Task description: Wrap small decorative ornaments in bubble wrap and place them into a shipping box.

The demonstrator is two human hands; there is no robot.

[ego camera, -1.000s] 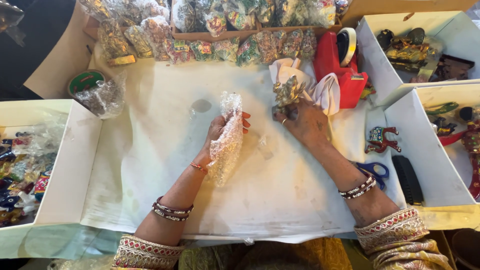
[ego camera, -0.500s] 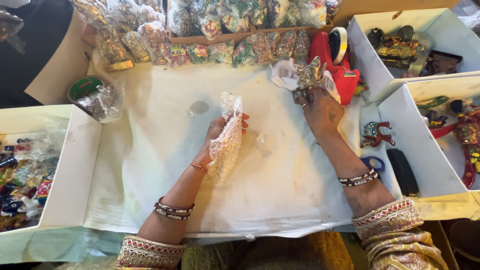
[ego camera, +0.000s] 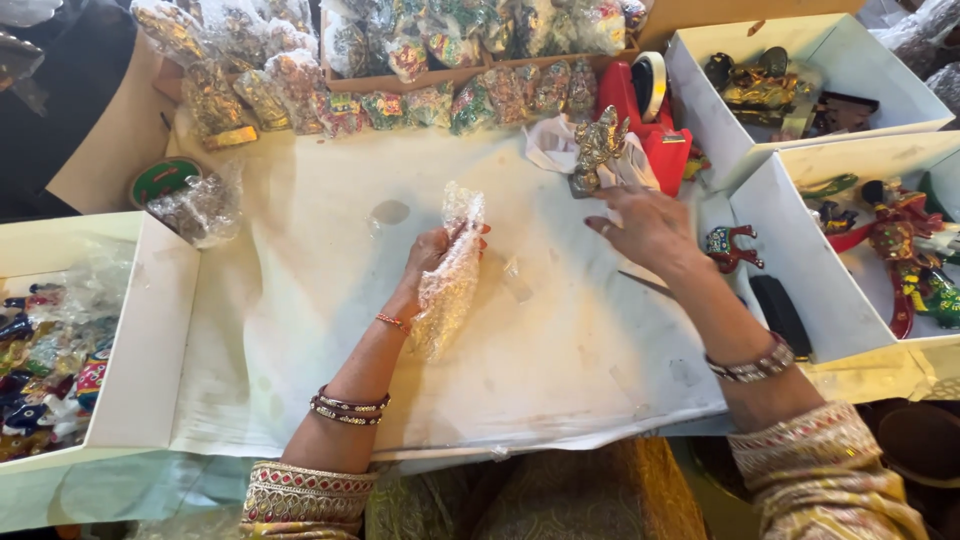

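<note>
Left hand (ego camera: 432,255) round bubble wrap (ego camera: 450,280), long axis seemingly upright, top away.

Embroidered gold sleeve cuffs, beaded wrist bangles.

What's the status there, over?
Left hand grips bubble wrap. Right hand open, empty, just below brass figurine standing on the sheet. Nothing between them.

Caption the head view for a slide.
Left hand grips clear bubble wrap; open right hand hovers beside golden metal figurine.
</note>
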